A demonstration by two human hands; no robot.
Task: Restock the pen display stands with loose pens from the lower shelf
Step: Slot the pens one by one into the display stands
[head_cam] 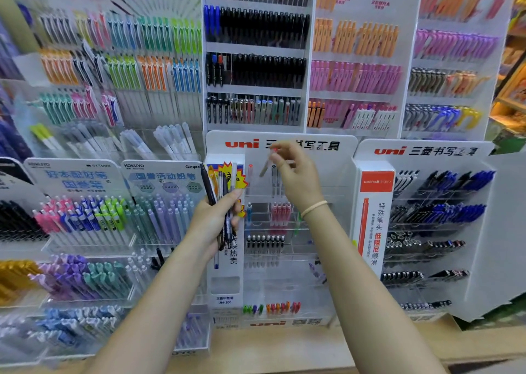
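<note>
My left hand [213, 220] grips a bundle of loose pens [223, 203], black, blue and clear ones, held upright in front of the white uni display stand [336, 231]. My right hand [296, 171] is raised before the stand's top row and pinches a single clear pen with a red end [267, 161], tilted, tip pointing down. The stand's clear tiers hold a few red-capped pens [280, 211], a row of black-capped pens [264, 244] and coloured pens at the bottom [270, 307]. Many slots look bare.
A Kokuyo stand of pastel pens [159, 217] is to the left, a second uni stand with black and blue pens [432, 222] to the right. Taller racks of pens fill the wall behind. A pale wooden shelf ledge [284, 348] runs below the stands.
</note>
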